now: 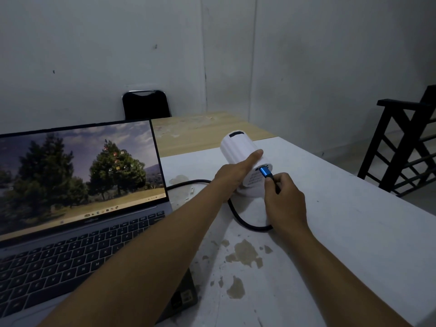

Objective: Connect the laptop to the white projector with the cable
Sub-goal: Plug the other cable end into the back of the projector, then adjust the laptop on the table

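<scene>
An open grey laptop point(77, 208) stands at the left of the table, its screen lit with a landscape of trees. To its right stands the white cylindrical projector point(238, 147), tilted back. My left hand point(236, 171) wraps around the projector's side, thumb lying on top. My right hand point(283, 197) pinches the black cable point(245, 220) just behind its blue metal plug point(265, 172), whose tip is at a port on the projector's rear face. The cable loops over the table behind my left forearm toward the laptop's right side.
The white table point(342, 232) has worn brown patches near its front. A wooden tabletop point(200, 131) adjoins it behind. A black chair point(146, 105) stands against the wall. A black railing point(405, 142) is at the right, beyond the table's edge.
</scene>
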Demonstrator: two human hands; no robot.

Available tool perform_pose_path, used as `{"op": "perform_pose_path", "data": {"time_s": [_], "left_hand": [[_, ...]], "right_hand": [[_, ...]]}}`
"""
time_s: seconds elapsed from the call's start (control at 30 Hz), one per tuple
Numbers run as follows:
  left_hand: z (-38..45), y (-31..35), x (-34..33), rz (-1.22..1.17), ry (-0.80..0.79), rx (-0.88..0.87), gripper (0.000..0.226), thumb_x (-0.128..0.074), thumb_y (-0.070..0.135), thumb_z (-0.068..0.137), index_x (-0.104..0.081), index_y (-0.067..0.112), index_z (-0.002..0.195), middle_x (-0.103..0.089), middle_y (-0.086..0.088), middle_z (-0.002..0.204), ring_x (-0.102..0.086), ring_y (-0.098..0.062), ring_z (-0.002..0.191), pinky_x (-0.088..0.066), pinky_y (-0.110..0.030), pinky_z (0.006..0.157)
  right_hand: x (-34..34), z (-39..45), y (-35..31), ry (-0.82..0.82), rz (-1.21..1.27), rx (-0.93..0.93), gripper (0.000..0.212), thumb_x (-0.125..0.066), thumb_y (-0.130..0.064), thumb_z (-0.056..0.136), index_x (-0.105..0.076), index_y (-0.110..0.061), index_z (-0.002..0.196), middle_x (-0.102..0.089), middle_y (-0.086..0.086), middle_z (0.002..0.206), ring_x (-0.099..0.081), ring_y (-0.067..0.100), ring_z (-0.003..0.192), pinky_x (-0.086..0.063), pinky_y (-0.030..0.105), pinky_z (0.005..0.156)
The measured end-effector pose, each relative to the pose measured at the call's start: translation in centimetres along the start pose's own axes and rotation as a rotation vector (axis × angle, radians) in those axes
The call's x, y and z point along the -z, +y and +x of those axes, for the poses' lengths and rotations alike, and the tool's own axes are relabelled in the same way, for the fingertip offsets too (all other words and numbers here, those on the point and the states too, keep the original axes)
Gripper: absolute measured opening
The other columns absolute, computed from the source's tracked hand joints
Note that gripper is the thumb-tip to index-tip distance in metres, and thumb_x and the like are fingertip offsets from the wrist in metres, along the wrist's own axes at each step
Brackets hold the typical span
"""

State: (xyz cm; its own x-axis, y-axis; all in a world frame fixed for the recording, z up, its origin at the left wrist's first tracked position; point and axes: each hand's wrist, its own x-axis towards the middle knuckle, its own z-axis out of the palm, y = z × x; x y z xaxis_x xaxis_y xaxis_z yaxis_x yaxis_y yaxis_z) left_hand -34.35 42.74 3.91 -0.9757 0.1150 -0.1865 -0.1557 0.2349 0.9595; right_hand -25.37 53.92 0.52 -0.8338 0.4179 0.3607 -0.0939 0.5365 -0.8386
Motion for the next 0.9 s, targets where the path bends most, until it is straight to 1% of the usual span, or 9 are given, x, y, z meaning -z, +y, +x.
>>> {"op": "perform_pose_path", "data": {"time_s": [0.07,0.2,0.37,0.53,0.6,0.67,0.77,0.87,0.9], "left_hand": [[0.0,0.0,0.0,0.005,0.000,-0.009,0.097,-0.066,0.087,0.053,-0.060,0.015,0.119,-0.070,-0.008,0.112,-0.068,-0.026,0.099,-0.058,-0.038,0.087],[0.2,0.1,-0.1,0.050,0.015,-0.016,0.095,-0.064,0.086,0.059,-0.058,0.015,0.121,-0.068,-0.009,0.113,-0.067,-0.027,0.100,-0.058,-0.040,0.090],[1.1,1.2,0.2,0.101,0.087,-0.012,0.095,-0.060,0.089,0.059,-0.062,0.013,0.115,-0.070,-0.010,0.109,-0.069,-0.026,0.094,-0.058,-0.039,0.089],[1.8,2.2,0.6,0.128,0.089,-0.008,0.103,-0.057,0.092,0.054,-0.061,0.012,0.119,-0.070,-0.011,0.109,-0.069,-0.027,0.094,-0.059,-0.038,0.088],[1.8,2.5,0.6,0.194,0.088,0.011,0.102,-0.052,0.094,0.059,-0.059,0.013,0.120,-0.069,-0.011,0.113,-0.068,-0.028,0.098,-0.058,-0.038,0.090],[1.4,2.7,0.6,0.336,0.101,0.023,0.107,-0.037,0.099,0.061,-0.057,0.014,0.123,-0.066,-0.012,0.122,-0.064,-0.031,0.107,-0.053,-0.043,0.097],[-0.9,3.2,1.7,0.636,0.198,-0.072,0.115,-0.015,0.096,0.070,-0.051,0.012,0.139,-0.055,-0.014,0.142,-0.053,-0.037,0.126,-0.040,-0.049,0.109],[-5.3,3.5,4.9,0.681,0.240,-0.261,0.105,-0.018,0.088,0.081,-0.037,0.012,0.152,-0.039,-0.011,0.158,-0.038,-0.034,0.142,-0.031,-0.048,0.115],[-7.3,3.4,7.1,0.680,0.252,-0.359,0.098,-0.021,0.084,0.085,-0.039,0.014,0.151,-0.042,-0.008,0.156,-0.040,-0.029,0.141,-0.032,-0.044,0.114]], "right_hand": [[-0.1,0.1,0.2,-0.002,-0.011,0.010,0.018,-0.046,-0.037,0.100,-0.054,-0.021,0.098,-0.066,-0.006,0.089,-0.063,0.014,0.071,-0.052,0.027,0.058],[-0.2,0.3,0.5,-0.029,0.009,-0.012,0.020,-0.045,-0.041,0.100,-0.054,-0.023,0.102,-0.066,-0.006,0.090,-0.062,0.014,0.071,-0.050,0.027,0.059],[-0.2,0.2,0.2,-0.051,0.046,-0.052,0.033,-0.048,-0.052,0.095,-0.048,-0.028,0.119,-0.061,-0.006,0.103,-0.062,0.016,0.089,-0.057,0.040,0.082],[-0.6,0.4,1.0,-0.090,0.002,-0.046,0.045,-0.047,-0.066,0.085,-0.041,-0.038,0.120,-0.063,-0.008,0.108,-0.066,0.021,0.093,-0.054,0.051,0.090],[-0.7,0.5,1.0,-0.106,-0.009,-0.046,0.050,-0.050,-0.066,0.085,-0.040,-0.037,0.125,-0.063,-0.006,0.115,-0.066,0.023,0.098,-0.051,0.053,0.095],[-0.5,0.5,0.9,-0.098,-0.011,-0.045,0.059,-0.053,-0.064,0.086,-0.039,-0.033,0.133,-0.059,-0.001,0.129,-0.061,0.024,0.111,-0.048,0.054,0.099],[-0.2,0.3,0.6,-0.069,0.012,-0.034,0.067,-0.056,-0.065,0.084,-0.037,-0.030,0.138,-0.049,0.000,0.140,-0.054,0.025,0.121,-0.049,0.052,0.099],[0.1,0.2,0.6,-0.055,0.019,-0.030,0.069,-0.056,-0.067,0.082,-0.039,-0.029,0.136,-0.049,0.002,0.136,-0.054,0.025,0.117,-0.050,0.051,0.096],[0.2,0.1,0.4,-0.038,0.020,-0.016,0.069,-0.057,-0.066,0.081,-0.041,-0.026,0.136,-0.050,0.005,0.134,-0.053,0.027,0.117,-0.049,0.051,0.097]]}}
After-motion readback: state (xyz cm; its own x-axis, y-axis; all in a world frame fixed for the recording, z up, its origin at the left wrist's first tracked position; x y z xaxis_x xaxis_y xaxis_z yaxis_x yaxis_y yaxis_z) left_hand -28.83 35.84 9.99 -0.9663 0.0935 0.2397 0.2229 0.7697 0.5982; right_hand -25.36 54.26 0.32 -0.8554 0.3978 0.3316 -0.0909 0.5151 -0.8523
